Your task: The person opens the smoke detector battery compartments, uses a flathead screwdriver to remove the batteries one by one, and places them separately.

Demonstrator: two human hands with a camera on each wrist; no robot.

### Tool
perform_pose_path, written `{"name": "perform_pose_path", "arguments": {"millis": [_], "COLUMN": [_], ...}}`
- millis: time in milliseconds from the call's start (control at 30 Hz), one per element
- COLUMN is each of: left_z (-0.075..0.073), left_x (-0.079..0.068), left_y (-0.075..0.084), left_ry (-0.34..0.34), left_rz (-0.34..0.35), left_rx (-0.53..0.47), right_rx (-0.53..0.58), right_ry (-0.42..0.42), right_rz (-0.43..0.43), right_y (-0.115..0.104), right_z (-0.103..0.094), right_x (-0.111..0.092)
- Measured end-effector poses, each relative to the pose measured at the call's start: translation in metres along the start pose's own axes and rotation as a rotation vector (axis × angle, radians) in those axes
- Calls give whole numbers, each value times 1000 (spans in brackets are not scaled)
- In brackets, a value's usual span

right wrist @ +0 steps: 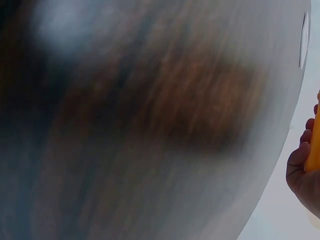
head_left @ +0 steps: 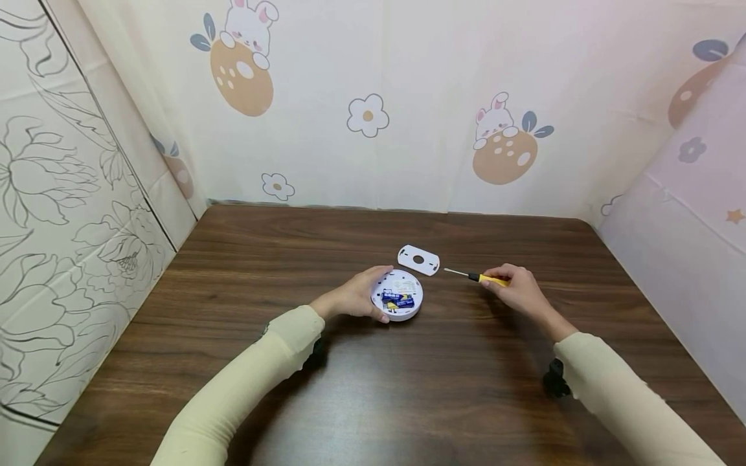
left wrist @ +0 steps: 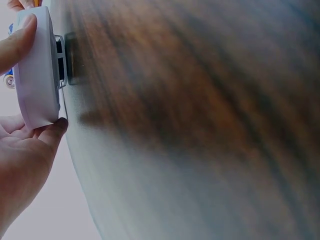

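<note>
My left hand (head_left: 355,296) grips a round white smoke alarm (head_left: 401,317) by its left side, fingers at the far edge and thumb at the near edge. Its back faces up, showing blue batteries (head_left: 399,301) and a printed label (head_left: 403,286). In the left wrist view the alarm (left wrist: 39,75) is seen edge-on, close over the tabletop. To the right, my right hand (head_left: 517,290) holds a screwdriver (head_left: 474,277) by its yellow and black handle, the metal shaft pointing left. The right wrist view shows only part of the yellow handle (right wrist: 314,145) in the fingers.
A white mounting plate (head_left: 410,260) with a round centre hole lies just behind the alarm, near the screwdriver's tip. Everything is on a dark wood-grain table (head_left: 280,239). A patterned curtain (head_left: 431,155) hangs behind the far edge, and a flower-print panel (head_left: 70,194) stands at the left.
</note>
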State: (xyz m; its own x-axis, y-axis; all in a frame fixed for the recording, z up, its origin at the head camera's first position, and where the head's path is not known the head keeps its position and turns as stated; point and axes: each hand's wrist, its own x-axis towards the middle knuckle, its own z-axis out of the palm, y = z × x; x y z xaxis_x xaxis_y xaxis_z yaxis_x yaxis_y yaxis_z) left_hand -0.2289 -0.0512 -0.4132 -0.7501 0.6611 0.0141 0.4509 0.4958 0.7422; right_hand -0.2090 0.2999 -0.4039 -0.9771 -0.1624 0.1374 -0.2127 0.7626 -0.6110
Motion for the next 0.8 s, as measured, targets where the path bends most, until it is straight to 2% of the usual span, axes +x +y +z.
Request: {"name": "perform_pose_path", "arguments": {"millis": [800], "left_z": [0], "left_x": [0], "left_y": [1], "left_ry": [-10], "left_rz": [-4], "left_rx": [-4], "right_rx": [-60], "right_ry": [-1], "right_rz": [30], "right_y": [19], "right_z": [-4], "right_x": [-1]}}
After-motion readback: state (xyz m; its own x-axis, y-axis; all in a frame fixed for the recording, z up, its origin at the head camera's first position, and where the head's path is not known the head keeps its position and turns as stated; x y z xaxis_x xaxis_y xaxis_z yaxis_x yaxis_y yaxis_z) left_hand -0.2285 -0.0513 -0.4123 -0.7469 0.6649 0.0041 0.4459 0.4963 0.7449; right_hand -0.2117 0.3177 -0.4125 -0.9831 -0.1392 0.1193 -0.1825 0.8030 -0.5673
